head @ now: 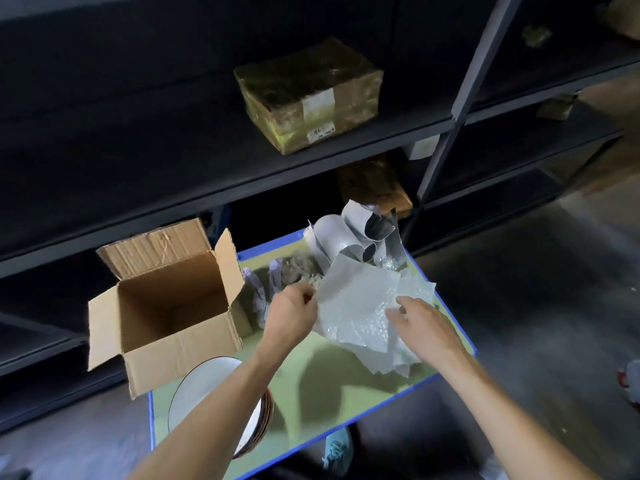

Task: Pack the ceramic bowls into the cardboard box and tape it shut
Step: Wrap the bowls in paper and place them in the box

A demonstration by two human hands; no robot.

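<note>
Bowls: a stack [207, 393] sits at the near left corner of the table, outside the box, white inside with a dark rim. The left forearm lies across it, so the count is hidden. Going by the brown edges on its right side, there may be several.
Table: green top with a blue edge [346, 375], cut off at the near corner.
Box: one cardboard box [180, 355] stands on the table's left side just beyond the bowls, flaps open. What shows of its inside holds nothing.
Left hand: the left hand [294, 311] pinches the edge of the bubble wrap [360, 306].
Right hand: the right hand [420, 322] lies on the same wrap, fingers spread and loose.
Wrap: pale overlapping sheets on the table's right half, too many layers to count.
Crumpled paper: greyish wads [259, 292] between box and wrap, blurred.
Curled sheets: grey-white rolls [353, 237] at the table's far edge.
Shelves: a dark rack [173, 188] behind, with one taped box [308, 95] on an upper shelf and one brown box [374, 185] lower down in shadow.
</note>
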